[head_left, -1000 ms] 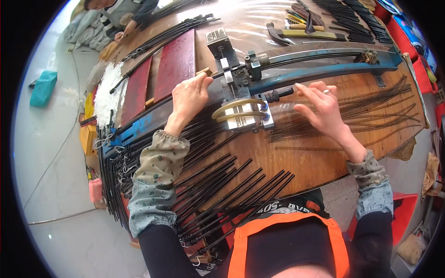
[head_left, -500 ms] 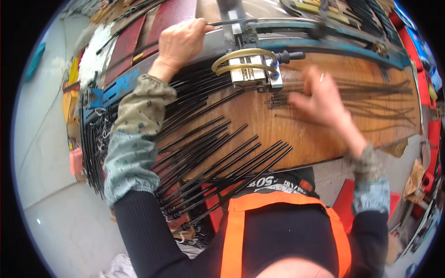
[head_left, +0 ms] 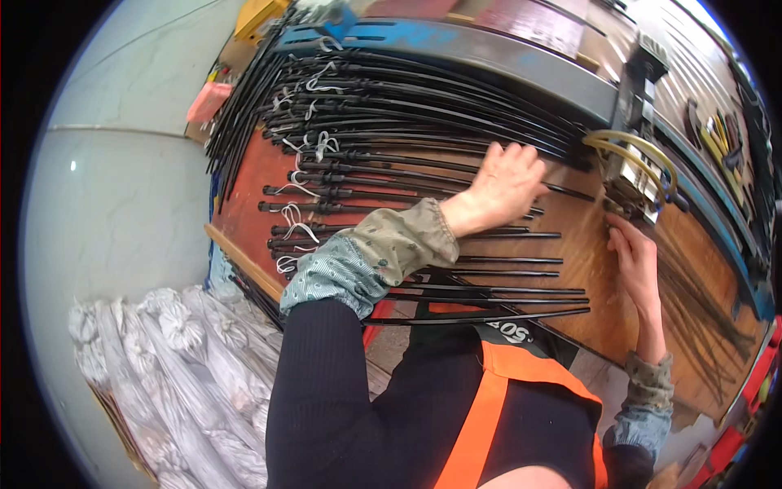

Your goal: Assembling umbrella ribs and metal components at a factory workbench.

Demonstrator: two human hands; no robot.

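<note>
Black rods (head_left: 407, 122) are lying in rows across the tabletop (head_left: 586, 240), a metal block (head_left: 634, 175) standing near their right ends, thin springs (head_left: 691, 281) spreading beyond; white bundles (head_left: 163, 359) are slumping far left; the left hand (head_left: 507, 181), earlier up at the rail (head_left: 489, 61), is now arching over the rods, fingers curling, their grip unclear to me; the right hand (head_left: 639, 259) is reaching up beside the block, fingers bending close together, their hold hidden.
</note>
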